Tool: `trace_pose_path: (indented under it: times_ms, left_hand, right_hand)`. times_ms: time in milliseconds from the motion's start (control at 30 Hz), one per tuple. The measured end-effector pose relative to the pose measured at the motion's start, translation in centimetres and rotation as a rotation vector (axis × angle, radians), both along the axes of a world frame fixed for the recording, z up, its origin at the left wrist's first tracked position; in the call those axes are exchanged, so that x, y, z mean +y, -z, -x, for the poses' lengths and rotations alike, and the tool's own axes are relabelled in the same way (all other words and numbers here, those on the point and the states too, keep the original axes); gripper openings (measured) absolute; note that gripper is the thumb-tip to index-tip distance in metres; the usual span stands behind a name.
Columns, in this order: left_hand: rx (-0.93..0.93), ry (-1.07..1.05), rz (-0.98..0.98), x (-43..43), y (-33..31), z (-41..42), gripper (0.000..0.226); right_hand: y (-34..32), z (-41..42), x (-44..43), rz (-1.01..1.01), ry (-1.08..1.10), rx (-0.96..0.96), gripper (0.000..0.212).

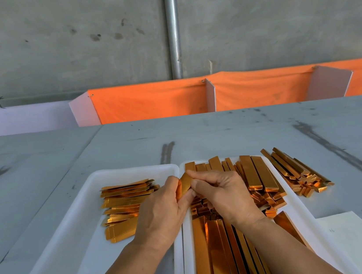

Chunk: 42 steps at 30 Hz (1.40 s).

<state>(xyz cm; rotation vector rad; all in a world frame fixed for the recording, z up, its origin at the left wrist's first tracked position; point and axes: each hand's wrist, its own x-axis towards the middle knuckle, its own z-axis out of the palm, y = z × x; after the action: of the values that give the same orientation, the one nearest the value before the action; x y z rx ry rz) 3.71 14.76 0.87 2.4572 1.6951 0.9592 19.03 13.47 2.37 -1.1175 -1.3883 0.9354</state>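
Both hands meet over the gap between two white trays and hold one small gold foil box [185, 184]. My left hand [162, 210] grips its lower end with curled fingers. My right hand [219, 191] pinches its upper end between thumb and forefinger. The left tray [86, 190] carries a stack of flat gold box blanks [122, 204]. The right tray [280, 181] is filled with several folded long gold boxes [216, 256], partly hidden under my right forearm.
A loose pile of folded gold boxes [295, 170] lies on the grey table [221, 136] right of the trays. A white paper sheet [359, 242] sits at the near right. Orange cloth and white dividers [211, 96] line the table's far edge below a concrete wall.
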Motion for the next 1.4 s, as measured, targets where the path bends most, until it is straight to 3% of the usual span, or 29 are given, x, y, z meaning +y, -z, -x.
trace_pose_path:
  times_ms: [167,333,533,633,733,833,933,1067,1133,1267,1400]
  left_hand:
    - [-0.033,-0.022,0.026,0.1,-0.2,-0.1,0.051]
    - [-0.073,0.004,0.028,0.0,-0.2,-0.2,0.034]
    - [-0.097,0.041,0.026,0.0,-0.2,-0.1,0.040]
    - [-0.242,0.077,0.061,-0.2,-0.6,-0.2,0.042]
    - [-0.461,0.094,0.132,-0.5,-1.2,-0.1,0.061]
    - [-0.626,0.030,0.120,-0.3,-1.7,0.4,0.050]
    - [-0.748,-0.084,0.088,0.4,-1.9,1.1,0.041]
    - [-0.856,-0.279,0.071,1.7,-1.8,2.5,0.014]
    - [-0.859,-0.365,0.085,2.2,-2.0,3.3,0.015]
    - [-0.658,-0.483,0.217,3.4,-2.6,4.8,0.031]
    - [-0.308,-0.501,0.440,4.4,-3.0,5.8,0.046]
  right_hand:
    - [0.1,0.4,0.0,0.049,0.010,0.058,0.025]
    - [-0.1,0.4,0.2,0.078,0.051,0.088,0.023]
    - [0.0,0.4,0.3,0.079,0.063,0.064,0.022]
    - [-0.3,0.3,0.3,0.058,0.075,0.103,0.021]
    - [-1.1,-0.3,0.3,0.073,0.128,0.169,0.022]
    - [-1.5,-1.0,0.1,0.151,0.116,0.174,0.028]
    - [-1.4,-1.1,0.0,0.192,0.063,-0.080,0.031]
    - [-0.9,-1.2,0.1,0.092,0.065,-0.529,0.027]
    - [-0.7,-1.1,0.0,0.083,0.057,-0.670,0.026]
    - [-0.4,-1.2,0.1,0.114,0.053,-0.870,0.033]
    - [-0.1,-1.2,0.3,0.121,0.076,-0.947,0.033]
